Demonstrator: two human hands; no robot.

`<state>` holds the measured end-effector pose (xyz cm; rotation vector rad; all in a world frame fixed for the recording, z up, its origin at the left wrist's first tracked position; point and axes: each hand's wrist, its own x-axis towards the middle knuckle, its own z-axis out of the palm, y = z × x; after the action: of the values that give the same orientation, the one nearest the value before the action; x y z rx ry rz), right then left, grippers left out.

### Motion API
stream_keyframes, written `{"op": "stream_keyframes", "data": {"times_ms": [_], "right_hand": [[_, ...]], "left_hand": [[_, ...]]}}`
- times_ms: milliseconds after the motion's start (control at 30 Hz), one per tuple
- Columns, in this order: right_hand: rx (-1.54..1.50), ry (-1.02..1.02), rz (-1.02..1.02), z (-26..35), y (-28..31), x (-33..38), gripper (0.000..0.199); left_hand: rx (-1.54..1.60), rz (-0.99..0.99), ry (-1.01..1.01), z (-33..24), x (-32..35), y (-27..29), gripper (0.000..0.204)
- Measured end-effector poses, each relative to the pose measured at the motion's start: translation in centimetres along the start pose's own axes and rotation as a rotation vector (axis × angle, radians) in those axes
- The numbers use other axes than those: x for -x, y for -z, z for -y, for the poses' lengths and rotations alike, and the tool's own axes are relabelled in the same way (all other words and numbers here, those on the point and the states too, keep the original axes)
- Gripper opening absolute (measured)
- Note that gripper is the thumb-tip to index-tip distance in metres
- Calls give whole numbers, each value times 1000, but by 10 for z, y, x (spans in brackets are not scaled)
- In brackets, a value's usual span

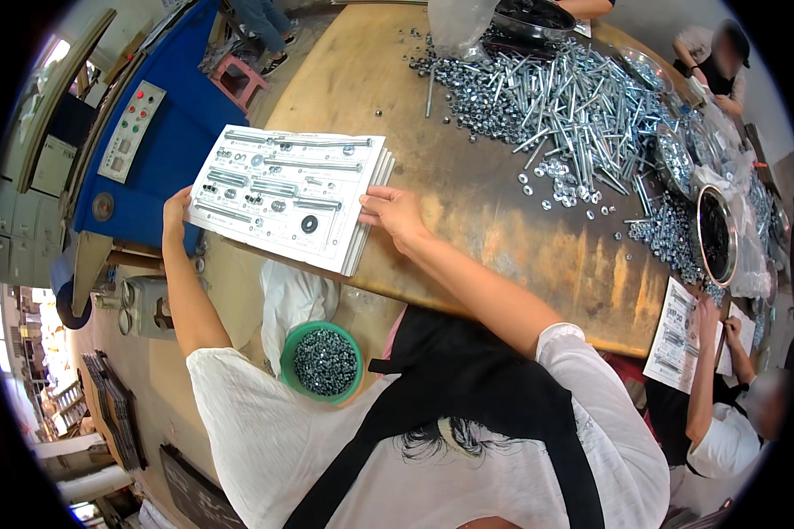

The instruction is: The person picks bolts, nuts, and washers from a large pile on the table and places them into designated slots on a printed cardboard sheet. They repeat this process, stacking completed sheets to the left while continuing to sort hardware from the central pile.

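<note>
A stack of white cards [287, 194] with bolts, washers and nuts laid out on the top one rests at the near left corner of the wooden table [468, 203]. My left hand [176, 210] grips the stack's left edge, which overhangs the table. My right hand [390, 212] presses against the stack's right edge, fingers on the card sides. A big heap of silver bolts, nuts and washers [560, 106] lies farther out on the table, away from both hands.
A green bowl of dark nuts [323, 361] sits below the table by my lap. A blue machine with a control panel [146, 132] stands to the left. Metal bowls [716, 234] and clear bags line the right side, where another person [723, 423] holds a card.
</note>
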<state>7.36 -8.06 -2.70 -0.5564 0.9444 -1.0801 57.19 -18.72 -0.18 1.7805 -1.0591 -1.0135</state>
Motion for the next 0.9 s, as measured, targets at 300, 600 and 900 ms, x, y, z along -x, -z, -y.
{"op": "stream_keyframes", "data": {"times_ms": [300,600,900], "right_hand": [[13,-36,42,-10,19,-9,25],[402,484,-325,79,239,106,23],[909,535,-2264,48,500,471,33]], "left_hand": [[0,-1,4,24,-11,-20,42],[-365,-499,-632,-3,13,-8,26],[-349,-111,-1148,-111,268,-243,16]]}}
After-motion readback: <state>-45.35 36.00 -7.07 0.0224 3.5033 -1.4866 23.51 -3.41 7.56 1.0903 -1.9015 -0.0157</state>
